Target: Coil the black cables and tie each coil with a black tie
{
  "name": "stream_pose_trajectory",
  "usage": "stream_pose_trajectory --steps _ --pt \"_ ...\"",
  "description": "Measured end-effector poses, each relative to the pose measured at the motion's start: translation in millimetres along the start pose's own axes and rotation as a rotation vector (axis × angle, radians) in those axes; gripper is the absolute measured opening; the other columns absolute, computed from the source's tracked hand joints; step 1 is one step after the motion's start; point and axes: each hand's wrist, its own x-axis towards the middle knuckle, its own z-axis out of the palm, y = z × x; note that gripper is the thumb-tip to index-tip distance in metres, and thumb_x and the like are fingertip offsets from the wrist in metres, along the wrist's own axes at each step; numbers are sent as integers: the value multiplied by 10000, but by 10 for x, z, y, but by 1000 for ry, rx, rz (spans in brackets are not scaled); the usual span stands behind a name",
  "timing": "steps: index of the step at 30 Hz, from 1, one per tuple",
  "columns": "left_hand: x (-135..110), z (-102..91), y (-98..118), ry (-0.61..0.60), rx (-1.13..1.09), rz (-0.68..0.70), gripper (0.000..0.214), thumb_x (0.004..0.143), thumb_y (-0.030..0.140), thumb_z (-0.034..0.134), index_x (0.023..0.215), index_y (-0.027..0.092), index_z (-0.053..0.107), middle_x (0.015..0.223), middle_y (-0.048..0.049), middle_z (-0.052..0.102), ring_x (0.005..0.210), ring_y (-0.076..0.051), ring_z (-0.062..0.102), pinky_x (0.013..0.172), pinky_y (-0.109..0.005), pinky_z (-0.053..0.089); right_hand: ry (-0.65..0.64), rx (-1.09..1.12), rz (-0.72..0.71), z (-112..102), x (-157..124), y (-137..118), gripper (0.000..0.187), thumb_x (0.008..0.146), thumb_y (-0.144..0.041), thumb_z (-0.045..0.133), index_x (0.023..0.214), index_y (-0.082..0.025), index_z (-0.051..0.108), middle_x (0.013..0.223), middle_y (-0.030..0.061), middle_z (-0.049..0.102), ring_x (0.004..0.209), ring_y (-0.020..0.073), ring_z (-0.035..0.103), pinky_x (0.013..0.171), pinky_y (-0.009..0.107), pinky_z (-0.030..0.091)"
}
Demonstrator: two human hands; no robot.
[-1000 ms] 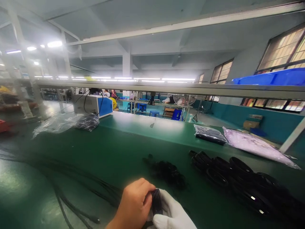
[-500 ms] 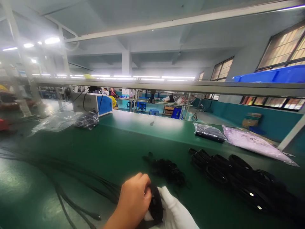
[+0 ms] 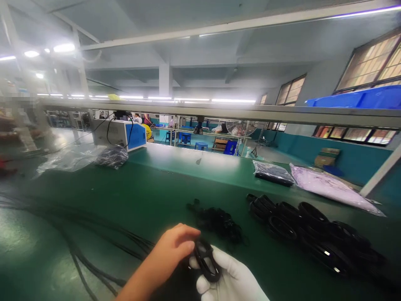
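Observation:
A small coil of black cable (image 3: 210, 271) is held low in the middle of the view. My right hand (image 3: 234, 271), in a white glove, grips the coil from the right with its fingers curled around the lower side. My bare left hand (image 3: 171, 251) is at the coil's upper left edge, thumb and fingers closed on it; the fingertips are partly hidden behind the coil. Just beyond my hands lies a tangle of thin black pieces (image 3: 219, 221), too dark to make out singly. Long loose black cables (image 3: 81, 225) stretch across the table to the left.
Several black cable coils (image 3: 313, 234) are heaped on the green table (image 3: 131, 196) at the right. Behind them lie a bagged black item (image 3: 272, 172) and a pale pink plastic-wrapped bundle (image 3: 328, 186). A blue-and-white machine (image 3: 136, 134) and clear plastic bags (image 3: 72, 159) stand at the back left.
My right hand has turned the coil, so its opening now shows. My left hand has shifted slightly left, with its fingers less curled over the coil.

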Motion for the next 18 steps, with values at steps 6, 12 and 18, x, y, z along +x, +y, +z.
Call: stream_pose_trajectory --steps 6,12,18 --pt "-55 -68 -10 -174 -178 16 422 698 184 635 1119 206 619 1111 -41 634 1085 -236 548 916 -329 429 -41 -106 -78 -95 53 79 379 844 -411 560 1130 -165 521 799 48 660 557 144 642 519 233 477" --pt "-61 -26 -31 -77 -18 60 410 707 146 633 1106 242 625 1130 -25 623 1100 -224 533 963 -334 402 357 -930 -369 -7 -41 35 721 662 -290 667 1324 -205 394 1021 83 658 687 183 631 661 329 511" --pt "-56 -87 -78 -88 -193 57 382 802 395 607 1133 203 602 1013 -48 657 1002 -223 589 914 -337 441 567 -1121 -580 87 -139 -29 551 645 -231 652 1181 -322 564 1195 11 614 1125 273 544 995 378 409"
